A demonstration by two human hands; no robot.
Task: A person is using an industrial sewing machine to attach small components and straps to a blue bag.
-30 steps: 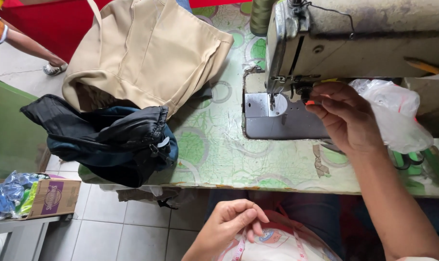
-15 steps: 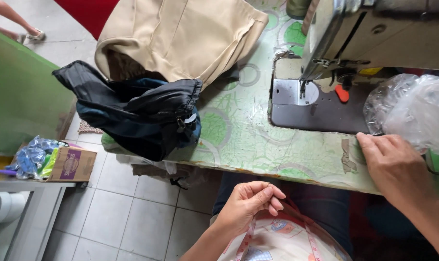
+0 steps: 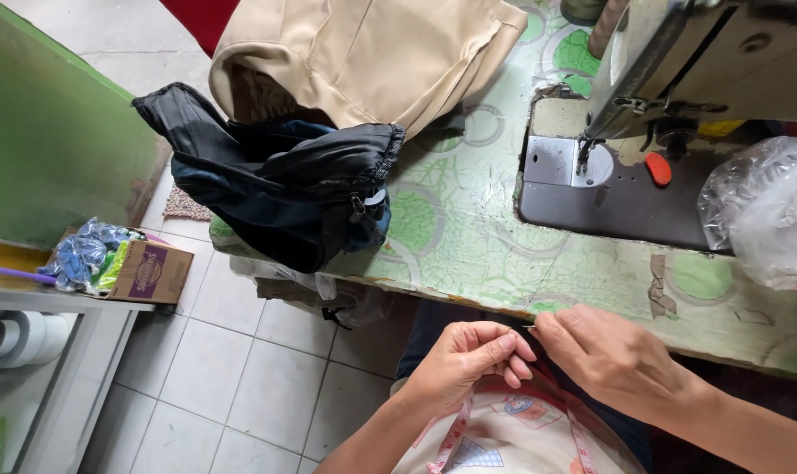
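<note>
Right hand (image 3: 613,360) has dropped to meet left hand (image 3: 468,355), pinching needle (image 3: 530,327).

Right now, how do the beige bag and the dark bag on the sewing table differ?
The beige bag is pale, smooth and lies farther back; the dark bag is black and navy, crumpled, with a zip pull showing, and hangs over the table edge. The beige bag looks bigger. Both are fabric and touch each other.

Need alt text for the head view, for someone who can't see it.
Left hand and right hand meet fingertip to fingertip over the lap, below the green table. Sewing machine at right; dark bag and tan fabric at left.
</note>
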